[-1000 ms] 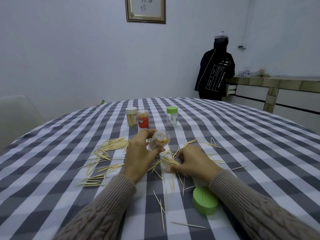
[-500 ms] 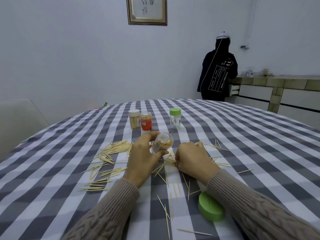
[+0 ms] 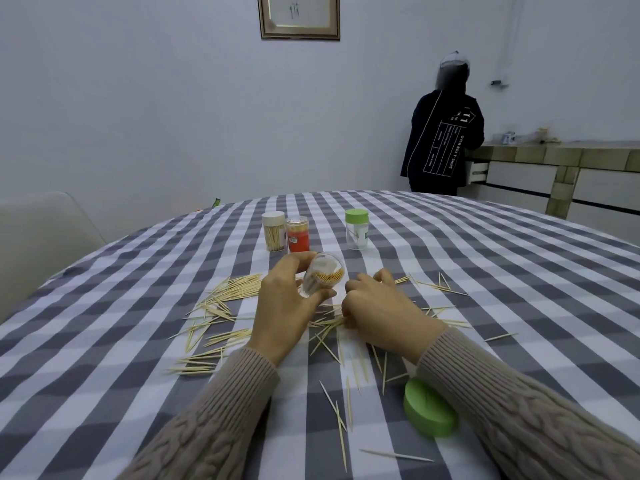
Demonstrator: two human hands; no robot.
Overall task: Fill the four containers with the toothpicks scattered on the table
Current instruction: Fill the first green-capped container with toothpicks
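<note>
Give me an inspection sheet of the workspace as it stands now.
Surface: table under grey-white checked cloth.
Job's things: toothpicks scattered; three capped containers upright at the back: white-capped, orange, green-capped; open container, part filled, tilted.
Clutter: green lid near right sleeve.
Hands: left hand grips the open container; right hand curled on toothpicks beside it.
Cables: nothing seen.
Surroundings: person at counter, framed picture, chair.
</note>
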